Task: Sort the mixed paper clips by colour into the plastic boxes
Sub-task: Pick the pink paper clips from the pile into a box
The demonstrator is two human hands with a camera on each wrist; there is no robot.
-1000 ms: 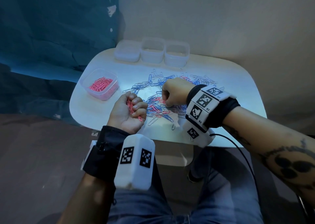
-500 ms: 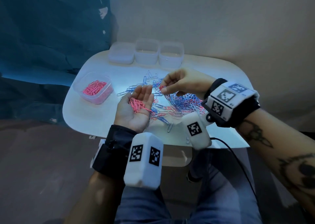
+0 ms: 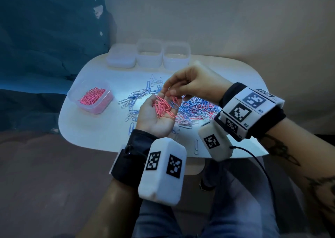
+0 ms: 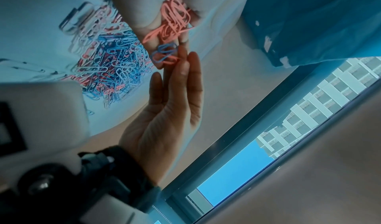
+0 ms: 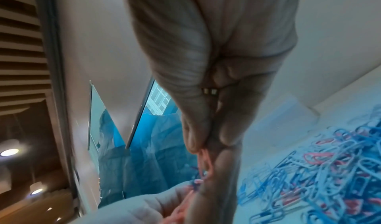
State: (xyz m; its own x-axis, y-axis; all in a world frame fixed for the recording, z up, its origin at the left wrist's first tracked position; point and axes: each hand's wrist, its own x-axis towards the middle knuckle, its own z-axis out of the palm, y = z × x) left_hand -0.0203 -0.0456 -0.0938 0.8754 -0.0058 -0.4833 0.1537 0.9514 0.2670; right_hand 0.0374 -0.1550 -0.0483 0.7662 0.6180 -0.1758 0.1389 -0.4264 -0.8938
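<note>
Where clips [image 3: 194, 110] sprawl, boxes [image 3: 148, 55] beyond.

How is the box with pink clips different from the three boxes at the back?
The pink-clip box holds pink paper clips; the three back boxes show none. The pink-clip box stands alone at the table's left edge; the back boxes sit in a row. All are clear plastic.

The paper clips [image 3: 195, 110] look like thin wire under a smooth coloured coating, pink, blue and white. The box of pink clips [image 3: 107, 100] is translucent plastic, slightly frosted; the three boxes [image 3: 148, 56] at the back are milkier plastic. The table [image 3: 94, 129] has a smooth, matt white top. The wrist bands [image 3: 125, 167] are dark matt cloth carrying smooth white plastic housings [image 3: 163, 170].
</note>
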